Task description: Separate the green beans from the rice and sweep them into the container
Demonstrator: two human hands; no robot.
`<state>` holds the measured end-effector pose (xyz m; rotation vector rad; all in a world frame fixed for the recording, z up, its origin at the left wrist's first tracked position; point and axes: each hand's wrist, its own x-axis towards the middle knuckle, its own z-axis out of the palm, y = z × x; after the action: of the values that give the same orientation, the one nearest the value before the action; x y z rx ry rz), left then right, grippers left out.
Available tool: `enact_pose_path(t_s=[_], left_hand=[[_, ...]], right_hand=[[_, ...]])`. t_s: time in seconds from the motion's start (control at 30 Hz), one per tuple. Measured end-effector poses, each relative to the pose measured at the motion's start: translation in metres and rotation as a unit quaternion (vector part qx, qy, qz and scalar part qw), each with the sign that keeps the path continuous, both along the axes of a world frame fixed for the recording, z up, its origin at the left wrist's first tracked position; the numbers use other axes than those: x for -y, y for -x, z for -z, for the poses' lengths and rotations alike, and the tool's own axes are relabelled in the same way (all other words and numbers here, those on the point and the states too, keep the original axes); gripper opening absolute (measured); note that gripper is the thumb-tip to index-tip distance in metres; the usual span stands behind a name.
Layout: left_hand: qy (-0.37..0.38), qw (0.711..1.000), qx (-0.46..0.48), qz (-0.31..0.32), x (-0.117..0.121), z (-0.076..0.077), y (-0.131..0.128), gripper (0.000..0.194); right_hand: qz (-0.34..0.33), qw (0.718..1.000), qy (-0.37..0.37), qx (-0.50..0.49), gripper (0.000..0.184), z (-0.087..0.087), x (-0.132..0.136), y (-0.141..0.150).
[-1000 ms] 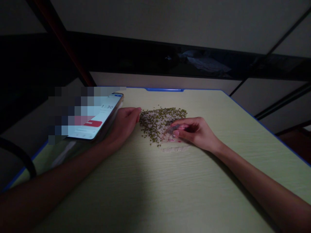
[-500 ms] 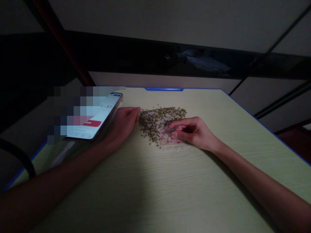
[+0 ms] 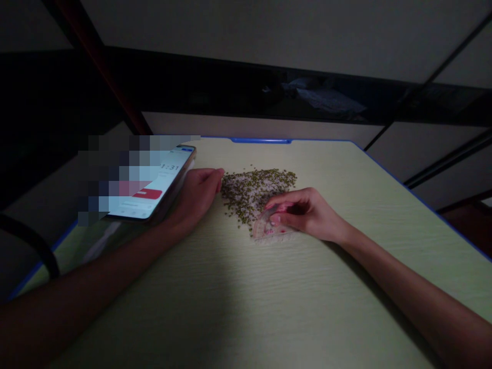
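A pile of small green beans mixed with whitish grains lies spread on the table. My right hand is at the pile's near right edge, thumb and fingers pinched on a clear plastic protractor with pink markings. The protractor's straight edge faces me, close to the tabletop, and its right part is hidden by my hand. My left hand rests on its side at the pile's left edge with the fingers curled closed. Whatever may be inside those fingers is hidden.
A lit phone, partly pixelated, stands tilted on the left, close to my left forearm. Pale wood-grain table with a blue rim and a blue raised strip at the far edge. Dark-banded cabinet panels rise behind it.
My right hand has drawn the protractor slightly toward me, and more of its curved edge shows at the pile's near side. My left hand stays in place.
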<state>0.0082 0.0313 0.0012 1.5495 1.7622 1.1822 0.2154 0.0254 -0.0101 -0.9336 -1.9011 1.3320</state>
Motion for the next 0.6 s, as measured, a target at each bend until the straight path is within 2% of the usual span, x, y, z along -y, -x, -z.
enact_pose_path(t_s=[0.17,0.47,0.6], left_hand=[[-0.001,1.0,0.01,0.002,0.0,0.0001,-0.0004,0.033],[0.002,1.0,-0.001,-0.005,0.0011,-0.001,-0.0006,0.033],[0.0,1.0,0.002,-0.01,0.0009,-0.0006,-0.0007,0.033]], right_hand=[[0.008,1.0,0.0,-0.005,0.024,0.0034,0.0041,0.0065],[0.054,0.998,0.005,-0.016,0.025,0.0031,-0.0023,-0.0027],[0.049,0.999,-0.001,-0.008,0.026,0.0051,-0.0022,-0.0009]])
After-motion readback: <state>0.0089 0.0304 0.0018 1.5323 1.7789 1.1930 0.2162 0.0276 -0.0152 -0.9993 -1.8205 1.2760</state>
